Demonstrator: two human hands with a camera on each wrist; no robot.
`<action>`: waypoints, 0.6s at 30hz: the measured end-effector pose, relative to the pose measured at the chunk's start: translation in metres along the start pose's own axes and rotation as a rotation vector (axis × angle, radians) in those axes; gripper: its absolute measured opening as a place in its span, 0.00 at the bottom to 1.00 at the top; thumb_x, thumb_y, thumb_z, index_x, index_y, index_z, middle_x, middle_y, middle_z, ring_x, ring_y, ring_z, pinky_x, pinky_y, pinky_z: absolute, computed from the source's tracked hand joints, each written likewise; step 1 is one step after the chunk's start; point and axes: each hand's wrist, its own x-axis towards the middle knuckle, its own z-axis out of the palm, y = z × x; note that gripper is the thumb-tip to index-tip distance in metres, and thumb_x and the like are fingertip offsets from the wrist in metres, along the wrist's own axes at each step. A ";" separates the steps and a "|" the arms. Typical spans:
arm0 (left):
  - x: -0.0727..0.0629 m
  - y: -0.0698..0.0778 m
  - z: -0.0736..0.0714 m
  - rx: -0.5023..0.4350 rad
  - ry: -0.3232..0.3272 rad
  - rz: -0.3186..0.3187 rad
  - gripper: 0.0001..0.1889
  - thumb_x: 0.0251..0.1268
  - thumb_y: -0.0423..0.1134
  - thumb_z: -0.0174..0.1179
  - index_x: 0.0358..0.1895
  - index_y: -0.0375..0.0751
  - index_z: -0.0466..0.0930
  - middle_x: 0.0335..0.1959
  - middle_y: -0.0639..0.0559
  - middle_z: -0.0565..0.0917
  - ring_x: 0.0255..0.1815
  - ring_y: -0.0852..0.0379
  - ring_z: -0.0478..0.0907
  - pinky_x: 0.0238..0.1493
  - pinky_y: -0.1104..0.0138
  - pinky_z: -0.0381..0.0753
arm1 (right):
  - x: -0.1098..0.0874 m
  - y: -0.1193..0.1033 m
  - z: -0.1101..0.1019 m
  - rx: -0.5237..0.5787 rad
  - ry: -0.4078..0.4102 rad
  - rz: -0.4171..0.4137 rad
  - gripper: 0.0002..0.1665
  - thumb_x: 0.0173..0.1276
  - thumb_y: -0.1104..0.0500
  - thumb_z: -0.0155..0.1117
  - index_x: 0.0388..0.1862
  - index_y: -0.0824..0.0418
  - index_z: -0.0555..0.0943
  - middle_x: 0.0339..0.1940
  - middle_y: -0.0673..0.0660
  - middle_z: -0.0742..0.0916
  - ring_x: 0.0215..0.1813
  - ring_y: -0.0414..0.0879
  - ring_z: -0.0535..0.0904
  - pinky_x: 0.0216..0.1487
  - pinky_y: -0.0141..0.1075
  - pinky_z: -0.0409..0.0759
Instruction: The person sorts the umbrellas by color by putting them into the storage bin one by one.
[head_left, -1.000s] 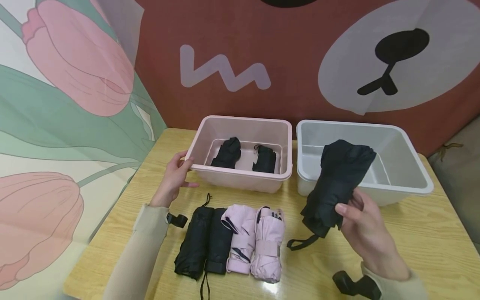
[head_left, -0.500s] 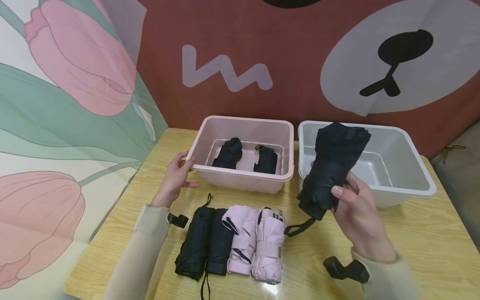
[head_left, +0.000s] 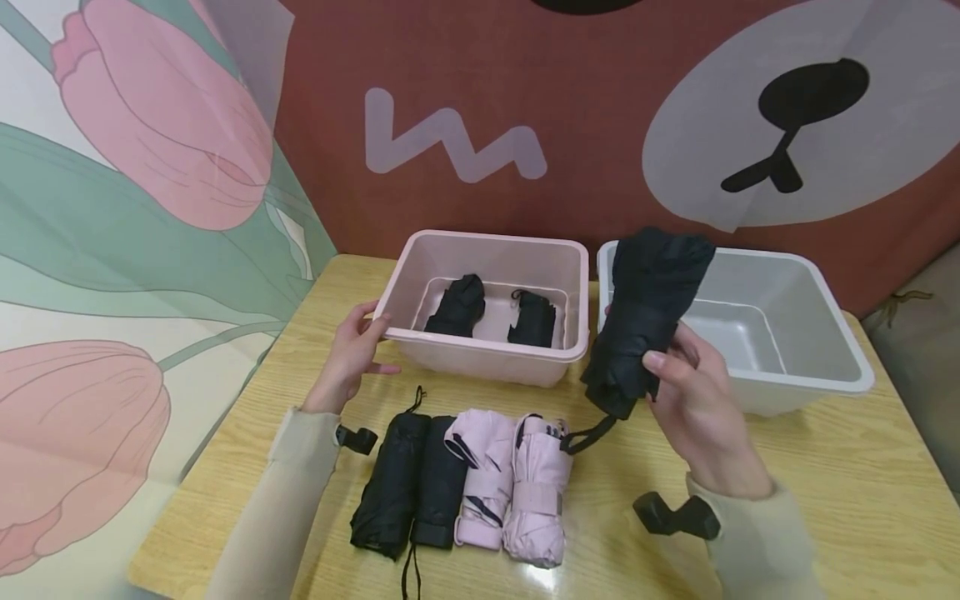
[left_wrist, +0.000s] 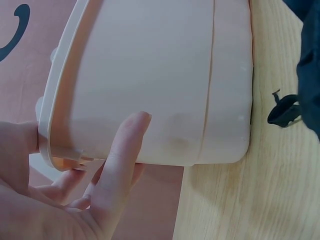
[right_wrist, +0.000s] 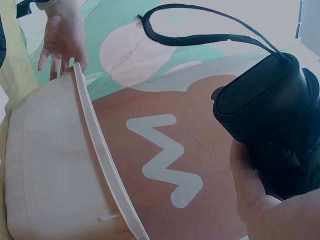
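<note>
My right hand point(head_left: 701, 404) grips a folded black umbrella point(head_left: 648, 308) in the air, in front of the grey-white bin's left side. Its wrist loop point(right_wrist: 200, 40) hangs from the handle end, which points toward me. With my left hand point(head_left: 352, 350) I hold the pink bin point(head_left: 487, 354) at its front left corner; the thumb point(left_wrist: 131, 132) lies along the outer wall and other fingers are at the rim. Inside that bin lie two black umbrellas, one on the left point(head_left: 457, 307) and one on the right point(head_left: 534, 318).
On the wooden table point(head_left: 637, 533), two black umbrellas point(head_left: 392, 483) and two pink umbrellas point(head_left: 536, 492) lie side by side before the pink bin. The grey-white bin point(head_left: 795, 387) stands to its right. A printed wall covering point(head_left: 465, 67) rises behind both bins.
My right hand has moved the black umbrella up and to the left, toward the gap between the bins. My left hand stays at the pink bin's corner.
</note>
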 end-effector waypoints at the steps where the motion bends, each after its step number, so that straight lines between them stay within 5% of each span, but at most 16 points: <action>1: 0.000 0.000 0.000 0.003 -0.001 0.000 0.27 0.74 0.47 0.49 0.72 0.47 0.58 0.68 0.38 0.68 0.65 0.40 0.69 0.33 0.53 0.89 | 0.001 0.000 0.001 -0.014 0.013 0.001 0.25 0.67 0.73 0.46 0.63 0.66 0.70 0.55 0.56 0.82 0.53 0.43 0.79 0.53 0.31 0.82; 18: -0.001 0.000 -0.001 -0.008 -0.010 -0.001 0.27 0.74 0.46 0.49 0.72 0.47 0.57 0.68 0.38 0.68 0.65 0.40 0.70 0.34 0.52 0.89 | 0.026 0.013 0.006 -0.071 -0.011 0.031 0.29 0.64 0.74 0.52 0.66 0.66 0.67 0.61 0.57 0.77 0.59 0.44 0.74 0.61 0.30 0.79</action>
